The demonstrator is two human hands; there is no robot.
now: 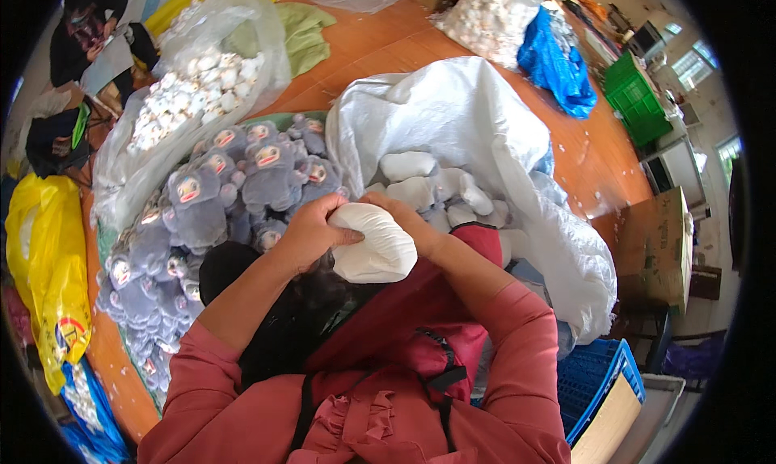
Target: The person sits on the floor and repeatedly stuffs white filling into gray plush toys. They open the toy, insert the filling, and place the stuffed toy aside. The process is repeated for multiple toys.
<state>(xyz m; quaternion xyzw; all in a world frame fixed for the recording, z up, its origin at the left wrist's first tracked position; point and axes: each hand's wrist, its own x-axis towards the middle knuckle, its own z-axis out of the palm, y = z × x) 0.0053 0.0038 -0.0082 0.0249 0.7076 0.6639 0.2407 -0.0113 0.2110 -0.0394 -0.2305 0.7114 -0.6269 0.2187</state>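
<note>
Ahead-left of left fingers [347, 237]: clear bag [271, 60] holding white pieces [198, 96] | closer left: gray plush toys [194, 209] lying piled | left and right fingers [388, 203] gripping white bundle [373, 250] | ahead-right: white sack [453, 96] holding pale bundles [408, 166] | bodyward right: blue crate [594, 383] standing

green crate [637, 100], upper right; blue bag [554, 64], nearby; cardboard box [656, 250], right; blue crate [592, 383], lower right; yellow bag [47, 254], left

The gap between the left hand [311, 231] and the right hand [410, 220] was filled by a white bundle [373, 246]. On their left, low passage was blocked by grey plush toys [198, 205]. Ahead-right, room was left over white pieces [411, 192], bounded beyond by the raised white sack [453, 100].
</note>
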